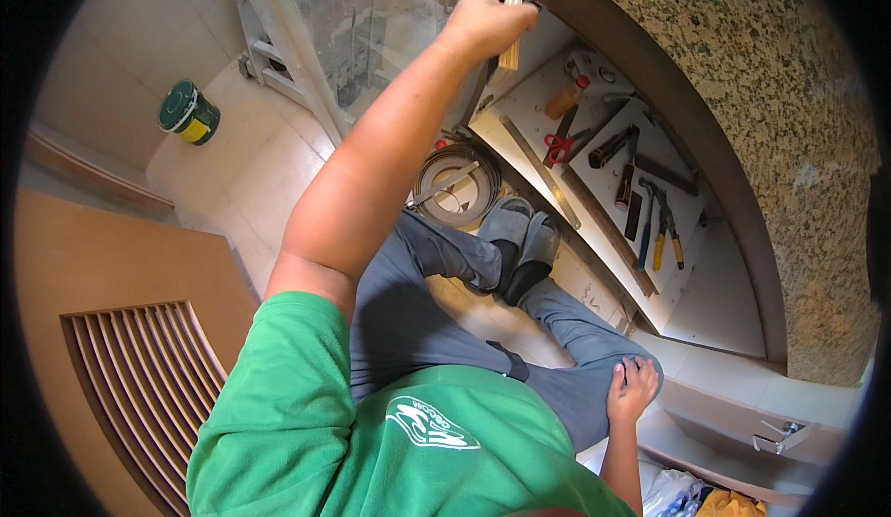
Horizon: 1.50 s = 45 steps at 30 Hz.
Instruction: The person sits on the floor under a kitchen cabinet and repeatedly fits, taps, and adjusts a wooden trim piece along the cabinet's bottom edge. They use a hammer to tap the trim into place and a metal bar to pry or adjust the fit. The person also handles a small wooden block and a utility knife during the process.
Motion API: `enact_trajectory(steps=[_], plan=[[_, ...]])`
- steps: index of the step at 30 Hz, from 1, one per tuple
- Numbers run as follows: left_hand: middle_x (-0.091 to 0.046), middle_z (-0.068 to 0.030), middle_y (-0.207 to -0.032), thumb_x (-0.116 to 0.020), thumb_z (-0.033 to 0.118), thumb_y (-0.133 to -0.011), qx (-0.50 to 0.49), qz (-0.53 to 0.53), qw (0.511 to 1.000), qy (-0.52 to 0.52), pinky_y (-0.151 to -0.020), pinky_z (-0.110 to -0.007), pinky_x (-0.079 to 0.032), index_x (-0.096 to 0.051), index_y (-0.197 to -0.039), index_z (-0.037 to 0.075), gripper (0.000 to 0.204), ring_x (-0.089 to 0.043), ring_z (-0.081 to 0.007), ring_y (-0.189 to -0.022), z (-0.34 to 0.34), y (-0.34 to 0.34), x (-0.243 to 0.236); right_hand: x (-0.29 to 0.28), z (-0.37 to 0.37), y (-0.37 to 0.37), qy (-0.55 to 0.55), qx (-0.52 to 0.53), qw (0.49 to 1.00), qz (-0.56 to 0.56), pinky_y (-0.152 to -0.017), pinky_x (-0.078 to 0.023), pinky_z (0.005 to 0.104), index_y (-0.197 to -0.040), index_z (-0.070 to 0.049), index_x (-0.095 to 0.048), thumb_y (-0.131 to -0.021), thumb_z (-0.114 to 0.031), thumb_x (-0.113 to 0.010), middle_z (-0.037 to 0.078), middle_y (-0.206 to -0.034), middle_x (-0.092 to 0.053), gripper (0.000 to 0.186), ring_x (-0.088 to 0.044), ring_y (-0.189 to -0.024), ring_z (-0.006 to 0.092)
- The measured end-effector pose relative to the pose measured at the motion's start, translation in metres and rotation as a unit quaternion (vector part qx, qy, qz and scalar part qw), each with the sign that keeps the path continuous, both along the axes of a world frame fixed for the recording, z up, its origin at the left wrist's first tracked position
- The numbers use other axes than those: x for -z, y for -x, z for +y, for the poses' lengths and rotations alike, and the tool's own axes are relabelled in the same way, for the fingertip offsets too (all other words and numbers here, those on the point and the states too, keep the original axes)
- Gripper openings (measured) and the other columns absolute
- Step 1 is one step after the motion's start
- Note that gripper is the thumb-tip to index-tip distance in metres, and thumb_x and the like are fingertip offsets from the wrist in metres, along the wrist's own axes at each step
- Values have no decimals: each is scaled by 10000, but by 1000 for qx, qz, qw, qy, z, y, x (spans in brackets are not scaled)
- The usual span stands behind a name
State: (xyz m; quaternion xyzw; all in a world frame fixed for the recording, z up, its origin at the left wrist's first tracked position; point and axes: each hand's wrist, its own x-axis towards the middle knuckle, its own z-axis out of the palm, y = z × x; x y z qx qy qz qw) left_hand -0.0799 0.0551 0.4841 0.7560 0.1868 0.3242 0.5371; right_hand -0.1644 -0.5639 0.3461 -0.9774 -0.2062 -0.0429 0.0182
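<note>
My left hand [490,18] is stretched up to the top of the view, fingers closed round the edge of a pale wooden board [510,53] with a layered edge. The board's upper end runs out of view. My right hand [633,388] lies on my right knee, fingers stretched out and holding nothing. Beyond my feet, a white cabinet floor [603,113] carries tools: red-handled scissors [559,149], a hammer [648,203], a yellow-handled tool [660,250] and a long metal strip [540,172].
A speckled stone countertop [733,62] curves over the cabinet at right. A coiled roll of banding [495,183] lies on the floor beside my feet. A green bucket [189,112], a louvred wooden door [139,266] and a glass panel [362,44] are on the left.
</note>
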Motion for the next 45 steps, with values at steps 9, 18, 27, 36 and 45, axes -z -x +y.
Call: enact_trajectory(steps=[9, 18, 27, 36, 45], plan=[[-709, -108, -1000, -658, 107, -778, 25, -102, 994, 6, -779, -309, -532, -576, -1323, 3, 560, -656, -180, -870, -14, 1, -36, 0, 0, 0, 1, 5, 1000, 4, -1181, -264, 553, -1096, -60, -747, -947, -294, -631, 170, -1298, -629, 301, -464, -1367, 396], [-721, -179, -966, -663, 148, -737, -35, 19, 999, -36, -840, -360, -535, -624, -1168, -17, 463, -686, -273, -910, -11, -10, -48, -3, 4, -3, 8, 2, 1000, 6, -1183, -256, 550, -1097, -55, -748, -942, -296, -634, 167, -1301, -630, 308, -466, -1366, 390], [-664, -315, -1182, -657, 267, -824, -96, 39, 991, -85, -996, -457, -503, -531, -1319, -33, 592, -619, -462, -1161, -28, -4, -28, -6, 8, -4, 9, 0, 1000, 2, -1188, -249, 547, -1108, -64, -752, -936, -300, -637, 173, -1300, -631, 314, -465, -1370, 390], [-664, -358, -1094, -643, 247, -790, -121, 30, 987, -99, -956, -481, -522, -551, -1205, -90, 542, -643, -480, -1090, -26, -18, -26, -8, 10, -3, 14, -3, 1000, 0, -1185, -256, 549, -1111, -69, -753, -938, -298, -637, 171, -1300, -629, 310, -463, -1368, 396], [-713, -281, -1036, -712, 309, -732, -128, 71, 983, -109, -935, -438, -539, -624, -1151, -11, 534, -686, -430, -1048, -22, -17, 2, -10, 13, -3, 19, 3, 1000, 11, -1182, -262, 542, -1094, -64, -758, -940, -290, -641, 168, -1299, -634, 297, -464, -1370, 389]])
